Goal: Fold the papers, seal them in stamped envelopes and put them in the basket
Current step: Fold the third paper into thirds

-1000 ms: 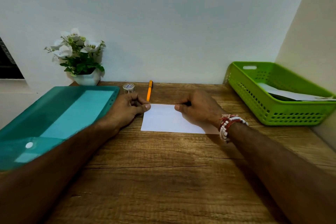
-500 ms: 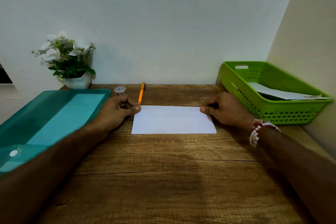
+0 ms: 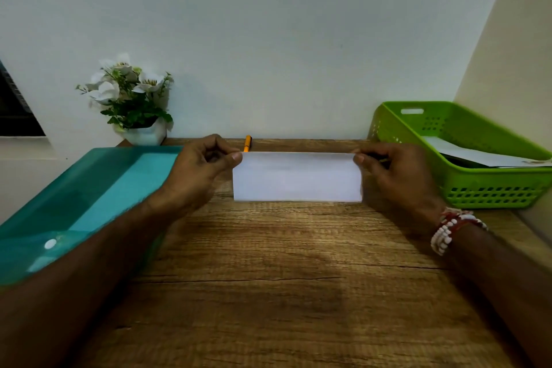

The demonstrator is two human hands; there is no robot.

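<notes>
I see the folded paper held up between my two hands, its long axis running straight across from the left hand to the right hand. Its broad face is turned toward me and its upper long edge is level. Each hand pinches one upper corner between thumb and curled fingers, the left on the left corner and the right on the right. The lower long edge hangs down toward the tabletop; I cannot tell whether it touches the wood or sits just above it. The paper is plain white with no print that I can make out, a wide, low rectangle with crisp corners and a faint darker band across its upper half. Just beyond the left hand's thumb an orange pen pokes up past the paper's top edge. Outward of the right hand stands the green basket, with white sheets lying inside it. Outward of the left hand lies a teal folder, and beyond that a white pot of flowers against the wall. A red and white bead bracelet circles the right wrist.
</notes>
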